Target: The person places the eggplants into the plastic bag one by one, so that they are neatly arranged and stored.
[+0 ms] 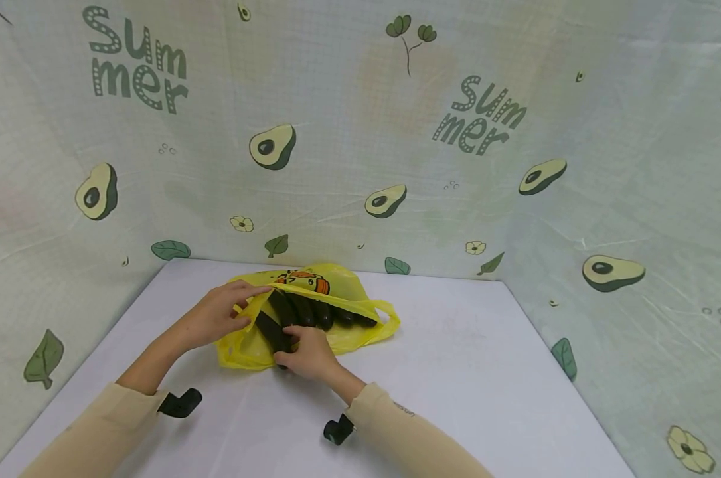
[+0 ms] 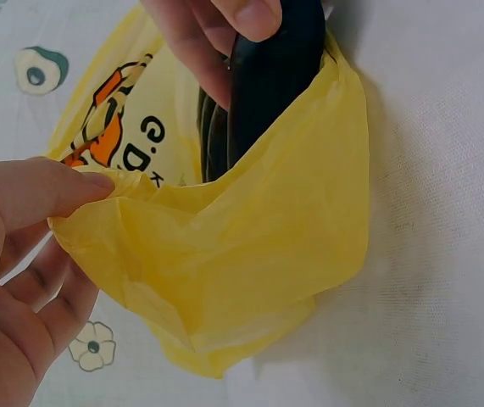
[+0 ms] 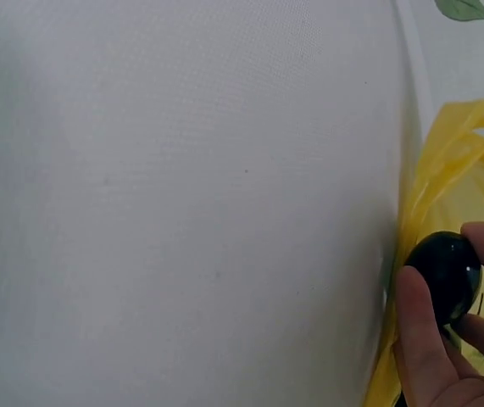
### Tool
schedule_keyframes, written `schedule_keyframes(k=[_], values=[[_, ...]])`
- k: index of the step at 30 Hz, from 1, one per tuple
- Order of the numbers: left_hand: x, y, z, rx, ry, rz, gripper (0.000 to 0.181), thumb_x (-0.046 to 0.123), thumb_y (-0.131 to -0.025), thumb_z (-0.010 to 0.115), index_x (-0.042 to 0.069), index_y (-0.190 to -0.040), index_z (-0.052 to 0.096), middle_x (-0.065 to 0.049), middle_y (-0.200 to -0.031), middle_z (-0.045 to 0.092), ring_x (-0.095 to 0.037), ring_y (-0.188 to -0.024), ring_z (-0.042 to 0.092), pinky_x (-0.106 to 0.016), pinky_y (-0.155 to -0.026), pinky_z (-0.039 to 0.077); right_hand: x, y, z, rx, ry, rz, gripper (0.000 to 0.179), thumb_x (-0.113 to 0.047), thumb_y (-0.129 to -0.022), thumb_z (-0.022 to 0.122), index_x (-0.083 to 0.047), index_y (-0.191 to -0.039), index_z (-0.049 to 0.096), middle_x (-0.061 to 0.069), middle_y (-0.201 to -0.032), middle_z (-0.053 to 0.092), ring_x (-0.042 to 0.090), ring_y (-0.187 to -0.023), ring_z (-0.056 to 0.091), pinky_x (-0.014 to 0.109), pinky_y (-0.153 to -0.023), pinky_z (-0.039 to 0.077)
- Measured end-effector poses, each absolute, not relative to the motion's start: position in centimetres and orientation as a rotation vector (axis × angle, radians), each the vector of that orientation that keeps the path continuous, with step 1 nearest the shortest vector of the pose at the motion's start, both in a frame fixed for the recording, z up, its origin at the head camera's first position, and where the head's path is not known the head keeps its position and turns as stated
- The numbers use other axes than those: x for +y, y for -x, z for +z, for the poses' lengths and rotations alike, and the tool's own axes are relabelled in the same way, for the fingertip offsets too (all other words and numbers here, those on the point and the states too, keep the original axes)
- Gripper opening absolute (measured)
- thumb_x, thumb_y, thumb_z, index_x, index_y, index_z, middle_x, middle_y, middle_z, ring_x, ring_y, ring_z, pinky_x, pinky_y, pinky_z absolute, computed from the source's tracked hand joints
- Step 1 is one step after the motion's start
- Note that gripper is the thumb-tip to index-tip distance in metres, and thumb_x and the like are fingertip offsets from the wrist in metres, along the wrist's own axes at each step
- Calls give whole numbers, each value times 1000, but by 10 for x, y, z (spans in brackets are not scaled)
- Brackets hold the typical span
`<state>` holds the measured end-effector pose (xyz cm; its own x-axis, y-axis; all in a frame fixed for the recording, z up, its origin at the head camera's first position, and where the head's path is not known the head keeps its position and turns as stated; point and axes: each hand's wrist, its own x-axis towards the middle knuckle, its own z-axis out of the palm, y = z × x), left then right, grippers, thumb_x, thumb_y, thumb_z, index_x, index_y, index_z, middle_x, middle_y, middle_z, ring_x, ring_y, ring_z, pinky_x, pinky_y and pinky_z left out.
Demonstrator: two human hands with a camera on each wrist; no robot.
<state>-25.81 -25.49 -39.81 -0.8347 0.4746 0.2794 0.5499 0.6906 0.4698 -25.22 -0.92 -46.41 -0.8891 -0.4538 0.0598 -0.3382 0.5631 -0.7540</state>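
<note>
A yellow plastic bag (image 1: 344, 284) lies on its side with its mouth toward me. My left hand (image 1: 214, 317) pinches the left part of its rim between thumb and fingers. In the left wrist view the bag film (image 2: 267, 246) stretches away from that hand (image 2: 34, 216). With thumb and fingertips my right hand (image 1: 311, 353) grips a long, glossy, near-black eggplant (image 1: 269, 329) at the bag's mouth. Its rounded end (image 3: 447, 275) shows between the fingers in the right wrist view. Several more eggplants (image 1: 301, 309) lie side by side inside, partly covered by the bag's upper layer.
The white table (image 1: 456, 372) stretches out around the bag. Behind it and along the sides hangs a pale cloth (image 1: 336, 99) printed with avocados and leaves. A loop handle (image 1: 389, 318) of the bag sticks out to the right. Black wrist mounts (image 1: 181, 403) hang below both sleeves.
</note>
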Motion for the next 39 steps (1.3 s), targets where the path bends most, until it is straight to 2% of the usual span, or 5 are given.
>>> schedule_keyframes(k=[5,16,26,34,39], values=[[-255,259,-399,-2756,841,-831,71,-8,-88,81,10,-153,59,-13,-130,65,-20,-97,65,-27,-75,58,-9,249,-464,2672,655,-1220,58,-26,-90,83,-3,-142,67,8,-119,76,13,-101,71,24,-83,58],[-255,258,-398,-2754,852,-818,72,-7,-87,82,10,-153,58,-13,-131,65,-18,-95,64,-27,-73,57,-11,244,-467,2610,677,-1360,51,-11,-89,84,0,-137,69,12,-129,73,18,-99,75,20,-79,59],[-254,258,-398,-2765,835,-813,72,-7,-87,82,11,-153,59,-12,-130,65,-19,-96,64,-27,-74,57,-22,245,-474,2734,774,-1377,46,-10,-91,81,2,-134,70,7,-91,71,0,-71,55,17,-68,50],[-255,258,-397,-2743,869,-808,71,-7,-86,83,7,-151,60,-15,-131,65,-20,-96,66,-28,-74,58,-31,247,-478,2847,688,-1373,44,-15,-90,83,0,-131,73,9,-101,77,5,-75,59,19,-70,51],[-254,256,-395,-2750,862,-835,72,-7,-86,83,8,-152,59,-15,-134,65,-20,-97,67,-30,-74,58,-37,250,-482,2898,628,-1352,44,-19,-90,85,-4,-130,75,4,-96,76,5,-79,62,20,-70,52]])
